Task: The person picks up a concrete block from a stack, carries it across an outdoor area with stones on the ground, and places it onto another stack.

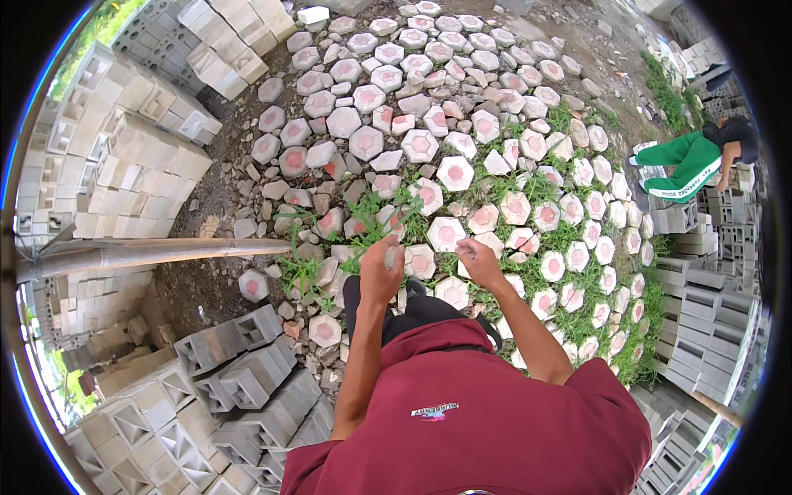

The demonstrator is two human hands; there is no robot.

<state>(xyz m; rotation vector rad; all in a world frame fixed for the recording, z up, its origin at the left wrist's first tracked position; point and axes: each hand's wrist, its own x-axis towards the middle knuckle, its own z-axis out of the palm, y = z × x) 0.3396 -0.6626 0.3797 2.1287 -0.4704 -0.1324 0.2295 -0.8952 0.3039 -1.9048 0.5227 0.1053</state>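
Observation:
Both my hands hang in front of me above ground laid with hexagonal paving blocks. My left hand (383, 271) is half curled, with a pale patch showing between thumb and fingers. Weeds (363, 221) grow just beyond it. My right hand (480, 262) has its fingers bent together near a white hexagonal paving block with a pink centre (446, 234). Whether anything small sits in those fingers is hidden. A gap separates the two hands, and another hexagonal block (420, 261) shows through it.
Stacked concrete blocks (148, 165) line the left side, with more grey hollow blocks (247, 371) near my left elbow. A wooden pole (165, 253) juts in from the left. At right, a person in green trousers (689, 165) bends beside block stacks (709, 313). Broken rubble (276, 190) lies around.

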